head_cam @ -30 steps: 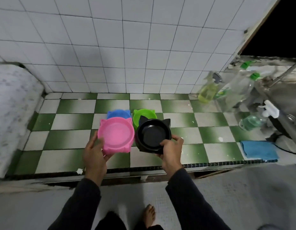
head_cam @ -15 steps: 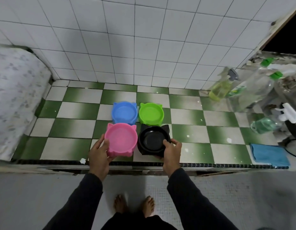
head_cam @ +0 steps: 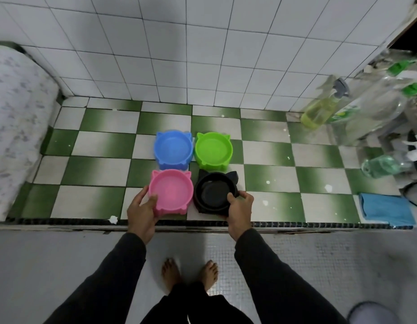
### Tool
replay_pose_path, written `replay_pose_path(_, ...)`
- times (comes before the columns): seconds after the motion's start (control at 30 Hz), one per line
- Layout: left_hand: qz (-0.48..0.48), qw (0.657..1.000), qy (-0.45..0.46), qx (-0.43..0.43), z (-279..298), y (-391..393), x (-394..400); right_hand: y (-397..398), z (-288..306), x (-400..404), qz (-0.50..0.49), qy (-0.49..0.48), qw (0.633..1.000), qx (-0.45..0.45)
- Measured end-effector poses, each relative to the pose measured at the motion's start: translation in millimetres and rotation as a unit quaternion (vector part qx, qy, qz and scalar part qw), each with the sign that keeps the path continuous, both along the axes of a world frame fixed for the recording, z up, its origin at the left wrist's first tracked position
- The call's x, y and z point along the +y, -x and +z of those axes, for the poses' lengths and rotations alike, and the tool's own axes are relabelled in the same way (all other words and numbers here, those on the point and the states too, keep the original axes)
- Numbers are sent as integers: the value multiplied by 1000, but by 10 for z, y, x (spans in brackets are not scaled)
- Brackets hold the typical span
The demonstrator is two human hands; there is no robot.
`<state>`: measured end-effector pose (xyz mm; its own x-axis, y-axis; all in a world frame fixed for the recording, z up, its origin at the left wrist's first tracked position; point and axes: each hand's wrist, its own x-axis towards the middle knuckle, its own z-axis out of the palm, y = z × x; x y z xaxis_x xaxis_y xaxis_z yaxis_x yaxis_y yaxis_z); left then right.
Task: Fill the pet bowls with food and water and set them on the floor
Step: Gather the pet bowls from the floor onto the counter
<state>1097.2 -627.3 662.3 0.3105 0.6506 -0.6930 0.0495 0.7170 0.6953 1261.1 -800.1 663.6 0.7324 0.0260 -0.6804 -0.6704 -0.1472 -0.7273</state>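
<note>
A white tiled wall (head_cam: 156, 54) is seen across the upper part of the frame, and below it a green-and-white checkered tabletop (head_cam: 97, 146) is spread across the middle. At the right edge, clear plastic bottles (head_cam: 376, 108) with green caps are crowded together, with a yellow spray bottle (head_cam: 319, 111) beside them and a folded blue cloth (head_cam: 387, 209) laid at the lower right of the tabletop.

Four cat-eared pet bowls are arranged in a square near the frame's centre. The blue bowl (head_cam: 173, 149) and the green bowl (head_cam: 213, 149) are set side by side in the farther row and are untouched. The pink bowl (head_cam: 171, 192) and the black bowl (head_cam: 214, 194) are placed just below them, close to the tabletop's front edge. All four appear empty.

The pink bowl is grasped at its lower-left rim by the left hand (head_cam: 142, 210), the thumb hooked over the rim and the fingers wrapped around the outer wall. The black bowl is grasped at its lower-right rim by the right hand (head_cam: 240, 210), thumb on the rim, fingers curled around the side. Each grip is closed on its bowl. Whether either bowl is fully rested on the tabletop cannot be told.
</note>
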Motion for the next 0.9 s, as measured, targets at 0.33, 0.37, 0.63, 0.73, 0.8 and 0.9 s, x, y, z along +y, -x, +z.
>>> replay_pose_path(0.33,-99,969,-157,164,-71,-57,53,-89,-44,7,98,124,983,-99)
replay_pose_path(0.37,-109,964,-166,175,-72,-64,62,-105,-45,17,104,148,978,-108)
replay_pose_path(0.63,-168,930,-215,246,-84,-93,142,-244,-46,7,176,246,941,-151)
replay_pose_path(0.73,-175,921,-221,268,-73,-115,152,-269,-34,-11,194,259,933,-156)
replay_pose_path(0.8,-176,914,-229,284,-51,-143,163,-283,-31,-15,205,261,928,-168)
replay_pose_path(0.9,-179,904,-236,308,-10,-188,169,-300,-26,-17,221,272,918,-183)
